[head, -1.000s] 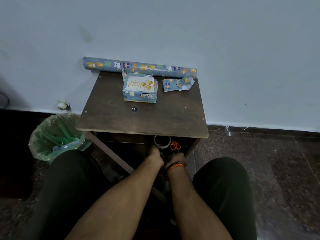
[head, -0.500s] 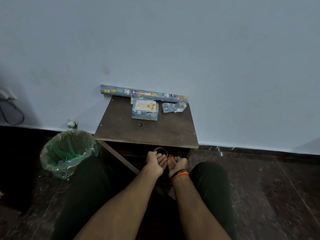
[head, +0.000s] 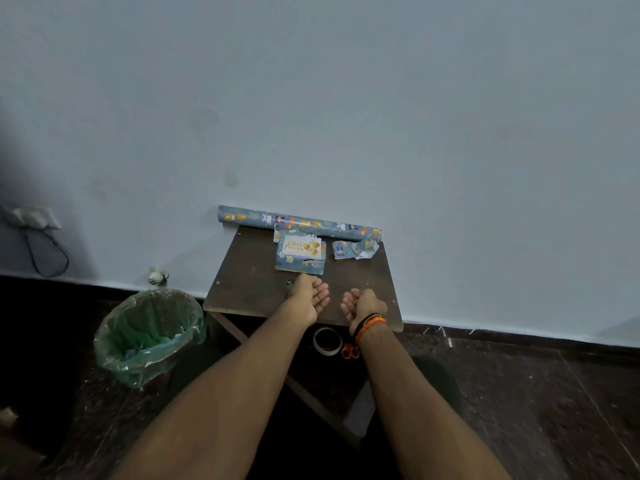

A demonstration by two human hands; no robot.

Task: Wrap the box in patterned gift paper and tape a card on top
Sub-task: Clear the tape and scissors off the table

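Now hovering, left hand (head: 309, 296) and right hand (head: 360, 303) palms up, fingers relaxed, holding nothing, blue patterned wrapped box (head: 300, 255) sitting carded near wall on dark wooden table (head: 249, 282)

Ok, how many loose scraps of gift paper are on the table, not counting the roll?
1 for sure: a crumpled scrap right of the wrapped box, just below the roll. Another piece may sit hidden behind the box.

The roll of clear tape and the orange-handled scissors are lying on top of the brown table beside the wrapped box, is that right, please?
Not quite: the head view shows the roll of clear tape and the orange-handled scissors on a lower level beneath the brown table, not beside the wrapped box.
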